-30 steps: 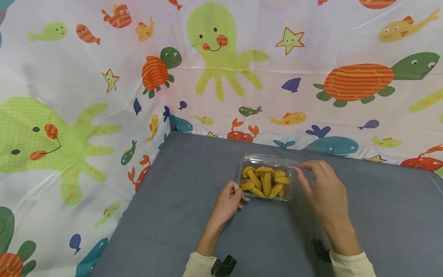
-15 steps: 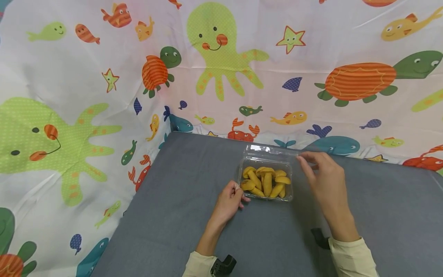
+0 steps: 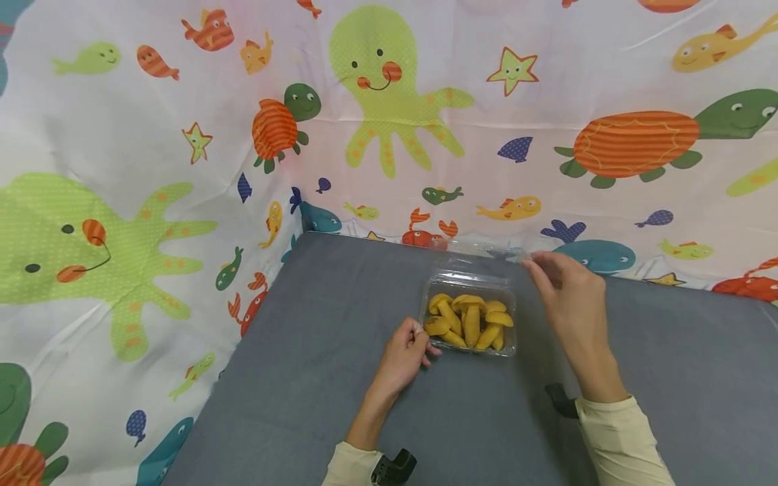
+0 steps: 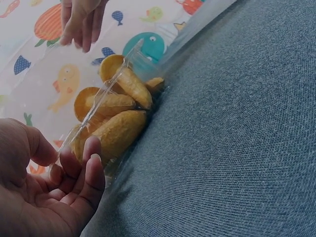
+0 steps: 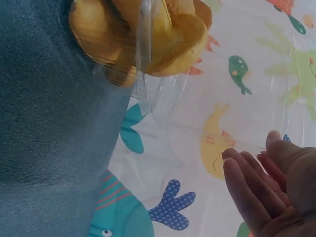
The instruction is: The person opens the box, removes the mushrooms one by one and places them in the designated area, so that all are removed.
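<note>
A clear plastic clamshell box (image 3: 509, 349) sits on the grey cloth, holding several yellow-brown mushrooms (image 3: 472, 322). Its see-through lid (image 3: 471, 248) is raised at the back, tilted up from the hinge side. My left hand (image 3: 401, 352) pinches the rim at the box's near left corner; in the left wrist view its thumb and index finger (image 4: 55, 173) meet at that edge. At the lid's right corner, my right hand (image 3: 574, 304) pinches the plastic between thumb and fingers. The right wrist view shows this hand (image 5: 276, 182) at the lid's outer edge, apart from the mushrooms.
A grey cloth (image 3: 292, 378) covers the table. Behind it and on the left hang white sheets (image 3: 377, 88) printed with sea animals, close behind the raised lid. Each sleeve cuff bears a dark strapped device (image 3: 394, 467).
My right hand has moved up and away toward the back, swinging the lid from low over the box to raised behind it. The left hand stays at the box corner.
</note>
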